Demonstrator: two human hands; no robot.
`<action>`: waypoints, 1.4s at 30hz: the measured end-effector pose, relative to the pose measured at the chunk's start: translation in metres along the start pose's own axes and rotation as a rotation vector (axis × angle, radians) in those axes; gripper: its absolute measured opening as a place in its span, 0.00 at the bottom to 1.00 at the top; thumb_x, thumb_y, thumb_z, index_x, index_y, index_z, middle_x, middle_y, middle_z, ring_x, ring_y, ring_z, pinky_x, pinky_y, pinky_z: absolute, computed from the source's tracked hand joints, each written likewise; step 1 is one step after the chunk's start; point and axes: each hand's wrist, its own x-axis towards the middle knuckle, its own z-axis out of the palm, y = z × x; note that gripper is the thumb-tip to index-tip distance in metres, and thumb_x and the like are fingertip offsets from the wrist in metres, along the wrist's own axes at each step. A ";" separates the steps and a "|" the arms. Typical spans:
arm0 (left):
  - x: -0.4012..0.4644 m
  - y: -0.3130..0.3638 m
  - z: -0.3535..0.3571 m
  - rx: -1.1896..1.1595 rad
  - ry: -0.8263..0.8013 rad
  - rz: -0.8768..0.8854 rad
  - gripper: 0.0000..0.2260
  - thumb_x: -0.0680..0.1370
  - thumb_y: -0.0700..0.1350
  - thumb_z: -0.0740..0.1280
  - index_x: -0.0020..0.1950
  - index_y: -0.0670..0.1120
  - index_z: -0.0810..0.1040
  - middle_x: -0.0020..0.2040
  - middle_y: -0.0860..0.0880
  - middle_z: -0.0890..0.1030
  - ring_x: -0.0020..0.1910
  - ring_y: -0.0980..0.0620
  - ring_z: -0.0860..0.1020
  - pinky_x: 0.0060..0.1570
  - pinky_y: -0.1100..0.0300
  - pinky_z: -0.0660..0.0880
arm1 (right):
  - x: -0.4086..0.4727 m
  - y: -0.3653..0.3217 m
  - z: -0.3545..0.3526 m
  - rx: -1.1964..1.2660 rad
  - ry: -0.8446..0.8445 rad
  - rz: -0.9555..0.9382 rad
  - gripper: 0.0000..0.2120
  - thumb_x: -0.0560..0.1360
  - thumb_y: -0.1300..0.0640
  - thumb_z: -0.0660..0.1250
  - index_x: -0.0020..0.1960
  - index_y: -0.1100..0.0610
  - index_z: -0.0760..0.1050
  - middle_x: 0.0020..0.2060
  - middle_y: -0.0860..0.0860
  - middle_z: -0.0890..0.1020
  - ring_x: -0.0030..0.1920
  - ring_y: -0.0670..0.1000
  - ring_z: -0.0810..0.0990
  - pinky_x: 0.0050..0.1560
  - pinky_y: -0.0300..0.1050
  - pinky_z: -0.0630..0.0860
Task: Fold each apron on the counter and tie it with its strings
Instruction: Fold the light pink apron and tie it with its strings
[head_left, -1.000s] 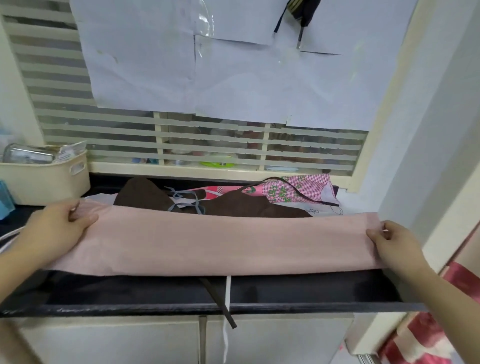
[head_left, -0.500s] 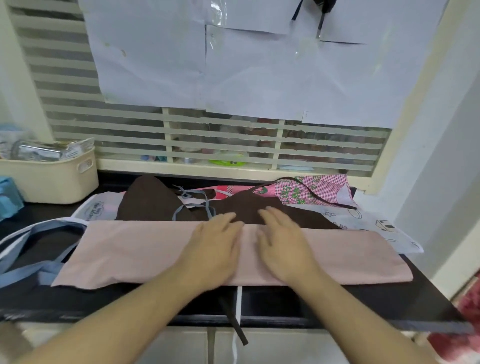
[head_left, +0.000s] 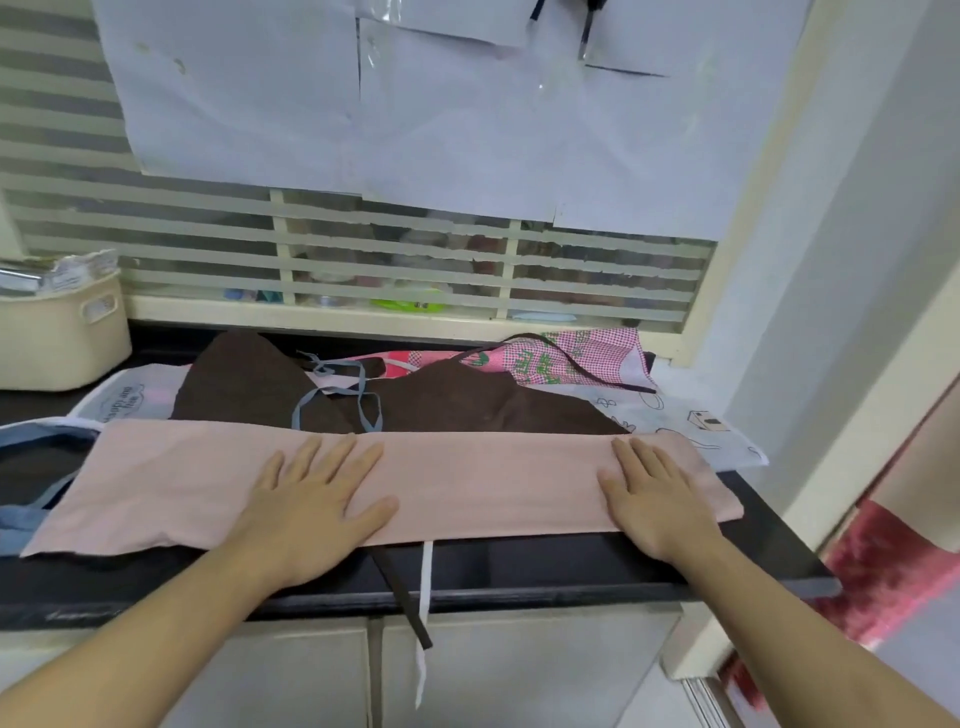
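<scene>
Where the black counter (head_left: 545, 564) runs beneath a slatted window (head_left: 415, 260) papered over with white sheets (head_left: 467, 114), we record pale cabinet doors (head_left: 519, 670) below and a cream basket (head_left: 57, 332) at the far left. Item 1: a pink apron (head_left: 467, 483), folded into 1 long flat band lying across the counter's front, smooth and even. Our left hand (head_left: 317, 504) lies flat on it left of the middle, fingers spread and straight, gripping nothing; our right hand (head_left: 654, 499) lies flat near its right end, likewise holding nothing. A white string (head_left: 425, 597) and a dark strap (head_left: 402, 597) hang over the counter edge between the hands. Item 2: a brown apron (head_left: 467, 405) behind, touching the pink one, with grey-blue strings (head_left: 358, 395) on it. Item 3: a pink checked apron (head_left: 587, 353) further back. Item 4: a white printed cloth (head_left: 691, 421) at the right.
</scene>
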 end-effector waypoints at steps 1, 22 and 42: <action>0.000 0.002 -0.001 -0.003 -0.001 0.003 0.43 0.69 0.79 0.33 0.83 0.67 0.39 0.85 0.60 0.39 0.85 0.49 0.39 0.82 0.44 0.40 | -0.002 0.010 -0.003 0.039 0.053 0.073 0.33 0.83 0.36 0.48 0.83 0.51 0.55 0.83 0.52 0.57 0.82 0.55 0.53 0.81 0.56 0.53; -0.002 0.070 0.006 0.001 -0.034 0.077 0.36 0.78 0.75 0.43 0.84 0.64 0.40 0.85 0.60 0.39 0.84 0.45 0.35 0.74 0.26 0.34 | -0.028 0.041 -0.048 1.743 0.284 0.380 0.12 0.79 0.60 0.70 0.60 0.64 0.80 0.53 0.55 0.86 0.52 0.55 0.87 0.43 0.50 0.87; -0.011 0.071 0.004 -0.082 -0.055 0.056 0.45 0.71 0.80 0.46 0.84 0.63 0.41 0.85 0.57 0.39 0.83 0.42 0.32 0.70 0.26 0.30 | -0.074 -0.139 -0.045 0.945 0.413 -0.017 0.11 0.70 0.68 0.63 0.47 0.55 0.76 0.35 0.54 0.80 0.31 0.54 0.77 0.29 0.44 0.72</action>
